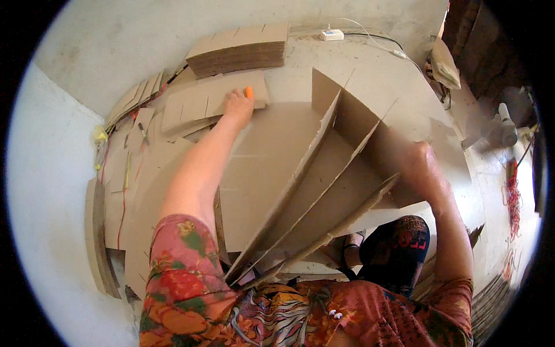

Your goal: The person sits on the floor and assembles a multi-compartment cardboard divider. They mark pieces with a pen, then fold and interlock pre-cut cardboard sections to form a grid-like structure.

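Note:
At the far left-centre, my left hand (239, 108) lies on the right part of a low pile of slotted cardboard strips (193, 109). Its fingers curl down on the top strip, and an orange cover (249, 92) shows on one digit. On the right, my right hand (420, 168) is closed on the cardboard crosspiece (361, 121) of a partly assembled divider; motion blurs its fingers. Long cardboard panels (298, 170) stand upright in that crosspiece, fanning out from near my body.
A tall stack of slotted cardboard (237, 51) stands by the back wall, near a white power adapter (332, 35) with cables. Flat cardboard sheets (144, 191) cover the left. Red string (513, 202) and a blurred grey object (506, 127) are at the right.

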`<action>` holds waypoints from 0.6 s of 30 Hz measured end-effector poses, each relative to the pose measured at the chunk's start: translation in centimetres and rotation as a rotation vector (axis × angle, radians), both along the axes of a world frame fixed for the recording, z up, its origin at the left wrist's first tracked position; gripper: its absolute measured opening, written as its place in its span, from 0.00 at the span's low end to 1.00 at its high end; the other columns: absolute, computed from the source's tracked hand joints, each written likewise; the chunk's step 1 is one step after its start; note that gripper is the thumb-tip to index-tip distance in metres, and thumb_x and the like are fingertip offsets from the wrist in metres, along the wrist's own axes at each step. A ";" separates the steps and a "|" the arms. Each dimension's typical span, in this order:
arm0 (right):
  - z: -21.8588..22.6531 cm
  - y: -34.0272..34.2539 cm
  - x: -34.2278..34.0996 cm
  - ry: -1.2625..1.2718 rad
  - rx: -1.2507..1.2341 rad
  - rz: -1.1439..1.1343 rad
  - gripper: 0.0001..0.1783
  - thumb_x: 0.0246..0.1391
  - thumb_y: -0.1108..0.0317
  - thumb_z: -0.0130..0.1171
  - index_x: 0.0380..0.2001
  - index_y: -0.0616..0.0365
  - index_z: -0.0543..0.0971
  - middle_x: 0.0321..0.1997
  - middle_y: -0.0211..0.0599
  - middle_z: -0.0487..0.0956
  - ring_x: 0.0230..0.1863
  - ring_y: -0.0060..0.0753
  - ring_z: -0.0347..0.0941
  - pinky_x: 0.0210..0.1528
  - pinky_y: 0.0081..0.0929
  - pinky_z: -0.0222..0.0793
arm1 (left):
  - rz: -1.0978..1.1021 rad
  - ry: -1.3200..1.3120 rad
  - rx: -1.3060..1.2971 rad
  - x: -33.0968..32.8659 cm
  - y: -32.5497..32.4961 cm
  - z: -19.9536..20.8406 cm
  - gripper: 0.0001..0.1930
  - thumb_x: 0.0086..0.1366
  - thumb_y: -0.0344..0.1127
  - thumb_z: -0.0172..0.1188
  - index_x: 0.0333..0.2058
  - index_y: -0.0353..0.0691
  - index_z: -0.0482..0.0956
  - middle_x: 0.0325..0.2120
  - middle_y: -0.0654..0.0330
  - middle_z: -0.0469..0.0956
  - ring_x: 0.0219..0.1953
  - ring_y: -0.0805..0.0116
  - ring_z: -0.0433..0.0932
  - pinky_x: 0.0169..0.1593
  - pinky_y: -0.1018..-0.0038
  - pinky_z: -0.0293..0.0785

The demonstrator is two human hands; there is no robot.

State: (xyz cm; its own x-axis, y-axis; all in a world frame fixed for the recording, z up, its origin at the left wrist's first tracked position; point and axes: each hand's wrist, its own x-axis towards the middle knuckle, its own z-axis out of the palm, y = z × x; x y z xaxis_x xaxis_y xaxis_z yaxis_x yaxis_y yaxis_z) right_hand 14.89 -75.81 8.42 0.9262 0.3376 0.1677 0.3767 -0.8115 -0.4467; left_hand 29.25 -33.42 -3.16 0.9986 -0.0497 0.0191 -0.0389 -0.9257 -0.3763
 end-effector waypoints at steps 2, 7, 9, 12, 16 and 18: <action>0.3 -0.3 0.4 0.032 -0.021 -0.030 0.30 0.43 0.81 0.44 0.53 0.51 0.69 0.23 0.57 0.71 0.25 0.53 0.71 0.31 0.40 0.66 | -0.103 -0.033 0.089 -2.2 0.3 -0.6 0.31 0.51 0.24 0.56 0.53 0.28 0.55 0.50 0.32 0.59 0.51 0.37 0.64 0.50 0.60 0.68; -1.6 -3.5 2.4 -0.148 -0.072 0.013 0.31 0.42 0.81 0.45 0.53 0.50 0.69 0.23 0.58 0.70 0.23 0.51 0.70 0.30 0.38 0.67 | -0.273 -0.051 -0.002 -9.3 -0.6 0.3 0.32 0.49 0.21 0.53 0.54 0.28 0.54 0.47 0.34 0.63 0.47 0.38 0.67 0.43 0.61 0.72; -1.3 -4.1 3.4 -0.106 -0.097 0.007 0.29 0.44 0.79 0.45 0.53 0.51 0.69 0.25 0.59 0.71 0.27 0.54 0.70 0.33 0.39 0.66 | -0.363 -0.140 -0.066 -10.7 0.2 0.5 0.31 0.50 0.20 0.52 0.55 0.31 0.56 0.44 0.39 0.68 0.45 0.44 0.70 0.42 0.63 0.72; -0.1 -4.4 3.9 -0.063 -0.172 -0.028 0.25 0.48 0.75 0.47 0.52 0.53 0.69 0.31 0.58 0.74 0.35 0.56 0.71 0.40 0.41 0.67 | -0.159 -0.016 -0.291 -11.4 0.4 1.6 0.26 0.52 0.21 0.50 0.53 0.34 0.62 0.40 0.45 0.73 0.42 0.53 0.73 0.43 0.67 0.72; 0.4 -4.6 2.3 -0.395 -0.224 -0.058 0.22 0.50 0.70 0.51 0.52 0.53 0.70 0.39 0.52 0.75 0.39 0.51 0.72 0.42 0.37 0.68 | -0.090 0.067 -0.796 -12.0 1.0 3.8 0.17 0.55 0.24 0.50 0.45 0.33 0.73 0.36 0.49 0.77 0.38 0.62 0.76 0.44 0.71 0.71; 1.3 -3.1 0.6 -0.467 -0.097 -0.052 0.22 0.51 0.69 0.52 0.51 0.55 0.70 0.44 0.49 0.74 0.43 0.49 0.71 0.46 0.35 0.67 | -0.117 0.130 -0.888 -12.0 2.2 4.9 0.16 0.56 0.24 0.50 0.44 0.34 0.75 0.37 0.49 0.77 0.38 0.66 0.76 0.43 0.74 0.71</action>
